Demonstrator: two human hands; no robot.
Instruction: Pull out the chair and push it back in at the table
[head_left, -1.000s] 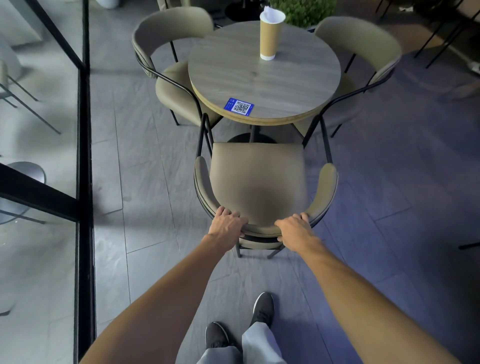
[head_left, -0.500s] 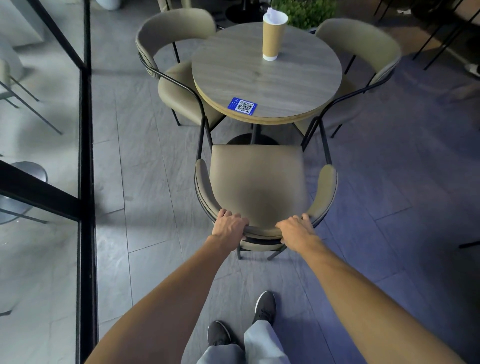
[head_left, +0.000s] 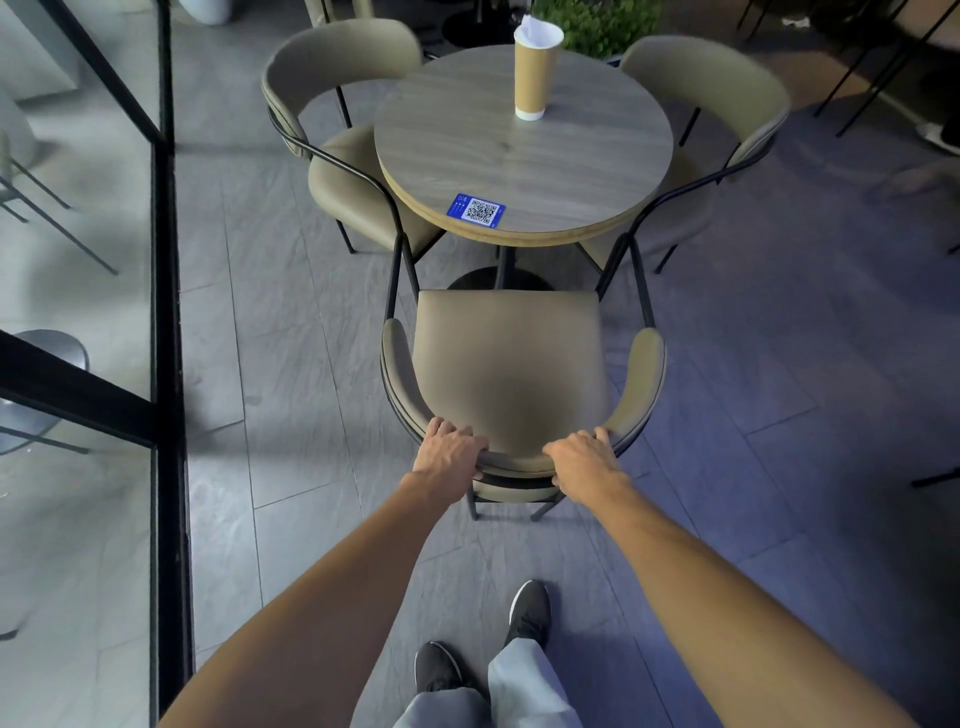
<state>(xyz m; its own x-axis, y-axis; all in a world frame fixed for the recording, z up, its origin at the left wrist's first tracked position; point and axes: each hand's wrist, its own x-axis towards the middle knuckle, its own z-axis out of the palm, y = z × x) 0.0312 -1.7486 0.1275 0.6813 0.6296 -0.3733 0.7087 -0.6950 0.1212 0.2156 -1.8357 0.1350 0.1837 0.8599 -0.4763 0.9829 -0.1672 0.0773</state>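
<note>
Olive padded chair (head_left: 511, 364) stands out from table (head_left: 524, 150), seat front just short of near edge. My left hand (head_left: 449, 454), right hand (head_left: 584, 460) both curl fingers over backrest rim. I judge pull-out done, push-in left.

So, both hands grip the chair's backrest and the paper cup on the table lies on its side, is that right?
No: the head view shows the paper cup standing upright on the table; left hand and right hand do grip the chair's backrest.
</note>
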